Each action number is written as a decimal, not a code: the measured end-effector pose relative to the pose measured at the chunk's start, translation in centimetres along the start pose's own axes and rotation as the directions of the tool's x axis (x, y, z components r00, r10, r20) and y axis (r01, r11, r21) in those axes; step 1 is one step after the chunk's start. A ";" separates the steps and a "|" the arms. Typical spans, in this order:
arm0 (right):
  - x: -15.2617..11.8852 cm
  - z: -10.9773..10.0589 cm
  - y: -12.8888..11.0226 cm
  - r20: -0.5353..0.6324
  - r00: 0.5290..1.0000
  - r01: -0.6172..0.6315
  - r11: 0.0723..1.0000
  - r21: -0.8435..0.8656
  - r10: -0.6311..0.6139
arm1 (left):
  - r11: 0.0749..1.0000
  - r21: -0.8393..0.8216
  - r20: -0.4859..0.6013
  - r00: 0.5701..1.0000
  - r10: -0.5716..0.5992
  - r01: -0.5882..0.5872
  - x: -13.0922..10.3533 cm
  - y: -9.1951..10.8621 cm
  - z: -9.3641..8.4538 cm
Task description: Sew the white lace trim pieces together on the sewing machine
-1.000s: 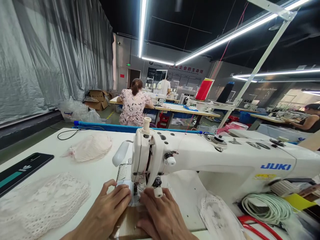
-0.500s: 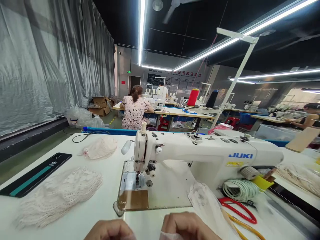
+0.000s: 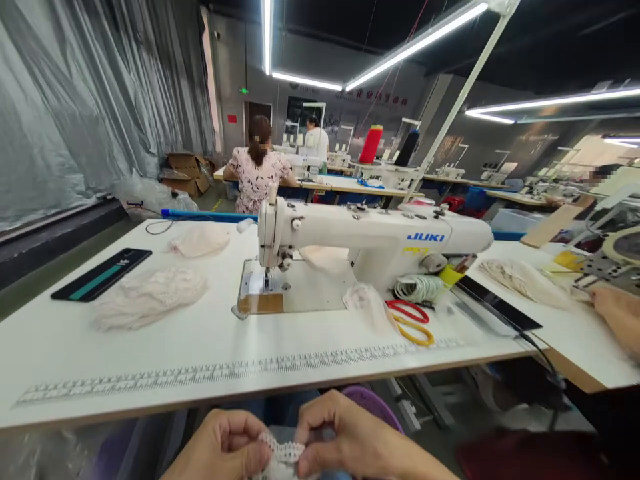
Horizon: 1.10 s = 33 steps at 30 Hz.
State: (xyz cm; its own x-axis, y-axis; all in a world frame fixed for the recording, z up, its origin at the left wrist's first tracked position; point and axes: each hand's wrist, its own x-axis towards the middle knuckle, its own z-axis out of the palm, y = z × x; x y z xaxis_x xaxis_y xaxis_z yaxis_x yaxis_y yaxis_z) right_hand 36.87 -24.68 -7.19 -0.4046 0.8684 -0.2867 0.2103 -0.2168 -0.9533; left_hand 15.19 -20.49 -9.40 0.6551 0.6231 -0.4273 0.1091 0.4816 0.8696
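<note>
Below the table's front edge, a piece of white lace fabric point(image 3: 287, 453) is stretched between my two hands. My left hand point(image 3: 227, 443) pinches its left end, fingers closed. The right end is pinched between the thumb and fingers of my right hand point(image 3: 337, 433). Above them stands a white sewing machine point(image 3: 375, 230) on the white table point(image 3: 200, 343). A stack of lace pieces point(image 3: 150, 297) lies left of the machine, with a pale fabric piece point(image 3: 200, 239) behind it. Another sheer piece point(image 3: 370, 307) lies at the machine's right side.
Red scissors point(image 3: 407, 310) and yellow-handled scissors point(image 3: 414, 331) lie by a coil of pale cord point(image 3: 419, 288). A ruler scale point(image 3: 240, 368) runs along the front edge. A dark case point(image 3: 103, 275) is at left. Another person's hand point(image 3: 617, 313) is at far right; a purple basket point(image 3: 373, 403) sits below.
The view has tilted down, showing the table's front edge and my lap. My hands now appear below that edge, closer together, with the lace between them plainly visible.
</note>
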 end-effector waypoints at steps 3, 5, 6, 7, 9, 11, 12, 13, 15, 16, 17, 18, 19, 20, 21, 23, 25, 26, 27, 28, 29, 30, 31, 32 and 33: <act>-0.8 0.7 0.7 0.044 0.999 -0.029 0.996 0.086 0.025 | 0.998 -0.004 0.013 0.998 -0.056 0.056 -0.7 -0.9 0.4; -1.1 1.2 1.2 0.052 0.998 -0.028 0.993 0.110 0.022 | 0.996 0.005 0.018 0.996 -0.089 0.089 -1.1 -1.3 0.6; -1.2 1.4 1.5 0.051 0.998 -0.029 0.993 0.113 0.024 | 0.995 0.012 0.012 0.995 -0.099 0.099 -1.3 -1.5 0.6; -1.3 1.6 1.8 0.050 0.998 -0.031 0.994 0.108 0.026 | 0.994 0.015 0.006 0.994 -0.106 0.106 -1.4 -1.8 0.6; -1.5 1.8 2.2 0.050 0.998 -0.038 0.995 0.096 0.033 | 0.994 -0.003 0.005 0.994 -0.109 0.109 -1.7 -2.3 0.5; -1.4 2.0 2.7 0.073 0.996 -0.053 0.993 0.102 0.046 | 0.993 -0.047 0.012 0.994 -0.106 0.107 -1.9 -2.9 0.4; -1.4 2.0 3.0 0.091 0.995 -0.060 0.992 0.107 0.050 | 0.992 -0.068 0.013 0.994 -0.107 0.108 -1.9 -3.2 0.3; -1.3 2.1 3.3 0.113 0.992 -0.065 0.992 0.108 0.052 | 0.990 -0.085 0.009 0.994 -0.111 0.111 -2.0 -3.5 0.2; -1.2 2.2 3.8 0.155 0.987 -0.065 0.992 0.108 0.047 | 0.986 -0.105 -0.008 0.992 -0.130 0.128 -2.0 -4.0 0.0; -1.1 2.4 4.0 0.164 0.986 -0.060 0.992 0.112 0.041 | 0.984 -0.110 -0.015 0.990 -0.140 0.138 -2.1 -4.3 -0.1; -1.0 2.5 4.2 0.166 0.986 -0.053 0.991 0.124 0.032 | 0.983 -0.111 -0.021 0.988 -0.152 0.149 -2.1 -4.5 -0.2; -1.0 2.6 4.4 0.162 0.986 -0.052 0.989 0.141 0.028 | 0.981 -0.110 -0.022 0.987 -0.162 0.159 -2.1 -4.7 -0.3; -1.0 2.7 4.6 0.153 0.988 -0.056 0.985 0.161 0.031 | 0.980 -0.110 -0.012 0.986 -0.167 0.164 -2.1 -4.9 -0.3; -1.0 2.7 4.8 0.144 0.989 -0.068 0.981 0.181 0.042 | 0.980 -0.112 0.009 0.986 -0.165 0.165 -2.1 -5.1 -0.4; -1.0 2.7 4.9 0.137 0.989 -0.088 0.976 0.199 0.061 | 0.981 -0.116 0.033 0.987 -0.155 0.158 -2.1 -5.2 -0.4; -1.0 2.7 5.1 0.131 0.985 -0.143 0.965 0.219 0.116 | 0.982 -0.123 0.064 0.989 -0.133 0.140 -2.0 -5.7 -0.3; -1.0 2.6 5.2 0.137 0.978 -0.188 0.957 0.222 0.160 | 0.984 -0.111 0.049 0.990 -0.133 0.138 -1.9 -6.1 -0.1; -1.0 2.6 5.3 0.144 0.975 -0.197 0.956 0.218 0.168 | 0.985 -0.096 0.031 0.989 -0.142 0.145 -1.8 -6.3 -0.1; -1.0 2.6 5.3 0.150 0.974 -0.197 0.957 0.214 0.167 | 0.985 -0.081 0.019 0.988 -0.153 0.154 -1.7 -6.5 0.0; -0.9 2.7 5.4 0.152 0.975 -0.193 0.958 0.211 0.162 | 0.984 -0.068 0.018 0.986 -0.163 0.164 -1.6 -6.6 -0.1; -0.8 2.8 5.4 0.151 0.976 -0.188 0.959 0.211 0.158 | 0.984 -0.059 0.022 0.986 -0.168 0.169 -1.5 -6.7 -0.1; -0.7 2.9 5.5 0.149 0.976 -0.190 0.958 0.216 0.160 | 0.984 -0.056 0.029 0.985 -0.170 0.171 -1.4 -6.8 -0.1; -0.6 3.0 5.5 0.144 0.975 -0.197 0.955 0.224 0.168 | 0.983 -0.060 0.039 0.985 -0.170 0.172 -1.3 -6.9 -0.2; -0.5 3.1 5.6 0.139 0.974 -0.208 0.950 0.233 0.179 | 0.983 -0.071 0.051 0.985 -0.164 0.167 -1.2 -6.9 -0.2; -0.3 3.2 5.6 0.139 0.972 -0.220 0.945 0.241 0.191 | 0.984 -0.084 0.064 0.986 -0.154 0.159 -1.1 -6.9 -0.2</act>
State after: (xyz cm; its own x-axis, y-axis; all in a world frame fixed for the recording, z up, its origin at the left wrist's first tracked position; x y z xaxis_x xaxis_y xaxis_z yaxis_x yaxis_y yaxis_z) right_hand 35.36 -27.60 -12.74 -0.4765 0.7406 -0.4737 0.0729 -0.5036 -0.8608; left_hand 13.55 -24.41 -14.99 0.6768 0.5006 -0.5398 0.1492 0.6247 0.7665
